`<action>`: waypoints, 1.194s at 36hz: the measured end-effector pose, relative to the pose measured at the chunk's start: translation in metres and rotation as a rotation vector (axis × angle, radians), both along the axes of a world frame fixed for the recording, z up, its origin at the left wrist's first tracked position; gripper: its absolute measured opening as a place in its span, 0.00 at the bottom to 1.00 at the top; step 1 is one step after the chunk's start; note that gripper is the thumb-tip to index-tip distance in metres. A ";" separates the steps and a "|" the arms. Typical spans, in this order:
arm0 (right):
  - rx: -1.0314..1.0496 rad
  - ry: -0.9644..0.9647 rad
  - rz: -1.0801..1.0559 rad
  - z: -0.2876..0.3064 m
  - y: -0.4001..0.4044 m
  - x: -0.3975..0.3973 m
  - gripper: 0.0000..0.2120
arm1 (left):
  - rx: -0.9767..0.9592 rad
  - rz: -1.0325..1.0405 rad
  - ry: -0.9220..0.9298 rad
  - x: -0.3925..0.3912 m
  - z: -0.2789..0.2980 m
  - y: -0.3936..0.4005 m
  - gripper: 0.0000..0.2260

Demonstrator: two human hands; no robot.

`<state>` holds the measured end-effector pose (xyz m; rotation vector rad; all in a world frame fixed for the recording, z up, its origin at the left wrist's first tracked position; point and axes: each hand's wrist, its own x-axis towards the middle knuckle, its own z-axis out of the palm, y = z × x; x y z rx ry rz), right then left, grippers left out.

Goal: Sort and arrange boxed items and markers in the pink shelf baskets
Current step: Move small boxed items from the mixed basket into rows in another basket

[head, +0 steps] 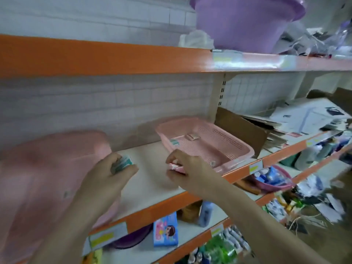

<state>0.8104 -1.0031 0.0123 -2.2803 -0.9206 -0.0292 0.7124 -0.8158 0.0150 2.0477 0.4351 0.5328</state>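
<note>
left grip (pixel 114 168) clutches teal boxes (pixel 122 162); right grip (pixel 181 168) pinches a pink box (pixel 176 166) (basket (pixel 238 147) beside).

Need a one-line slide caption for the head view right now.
Left hand grips a teal-striped box, right hand pinches a pink box, before a pink basket on the shelf.

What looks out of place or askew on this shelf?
The right pink basket sits skewed, one corner past the shelf edge. The big pink basket at left lies upside down.
</note>
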 end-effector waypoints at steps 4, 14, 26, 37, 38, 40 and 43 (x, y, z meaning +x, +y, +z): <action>-0.001 0.045 0.051 -0.006 -0.044 0.038 0.08 | 0.032 0.064 0.037 0.021 -0.002 -0.046 0.13; 0.011 0.172 0.083 -0.006 -0.105 0.115 0.10 | 0.027 0.141 0.101 0.077 0.004 -0.125 0.11; -0.103 0.252 0.180 -0.007 -0.106 0.209 0.06 | 0.014 0.155 0.063 0.154 -0.006 -0.129 0.08; -0.477 0.241 0.204 -0.027 -0.074 0.279 0.07 | 0.063 0.131 0.105 0.199 -0.013 -0.110 0.14; -0.516 0.220 0.212 -0.030 -0.071 0.284 0.07 | 0.072 0.140 0.097 0.201 -0.015 -0.108 0.13; -0.562 0.183 0.224 -0.034 -0.064 0.294 0.06 | 0.069 0.153 0.089 0.203 -0.018 -0.105 0.11; -0.620 0.128 0.236 -0.039 -0.053 0.307 0.05 | 0.043 0.156 0.111 0.204 -0.022 -0.103 0.14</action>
